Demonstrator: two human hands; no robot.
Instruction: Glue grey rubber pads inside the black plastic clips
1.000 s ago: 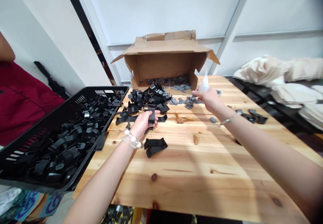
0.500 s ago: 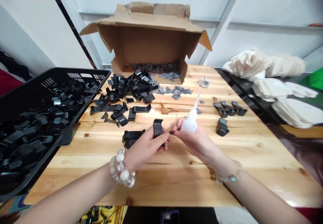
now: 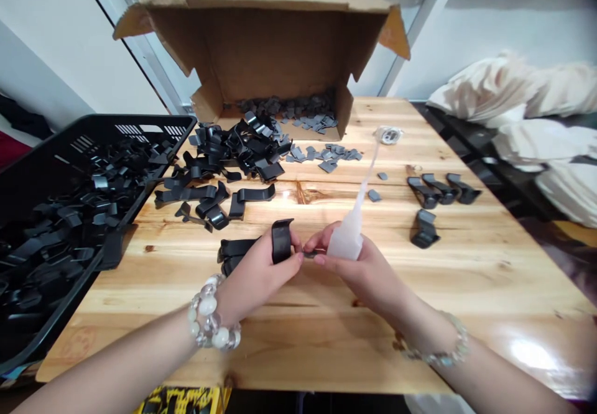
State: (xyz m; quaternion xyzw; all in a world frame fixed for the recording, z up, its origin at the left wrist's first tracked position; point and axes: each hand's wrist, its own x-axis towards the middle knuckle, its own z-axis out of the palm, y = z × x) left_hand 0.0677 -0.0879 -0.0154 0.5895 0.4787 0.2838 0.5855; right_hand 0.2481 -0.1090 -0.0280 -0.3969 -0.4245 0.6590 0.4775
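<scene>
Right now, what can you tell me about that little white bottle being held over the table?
The white bottle looks like soft, translucent plastic, with a squat body and a long thin nozzle pointing up and away, tilted slightly right. The right hand grips its body from below, above the wooden table. Its contents cannot be made out. It sits close beside the black clip in the left hand.

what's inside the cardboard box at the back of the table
The cardboard box lies on its side, open toward the camera. A layer of small grey flat pieces covers its floor. The front lip hides the nearest part of the floor.
</scene>
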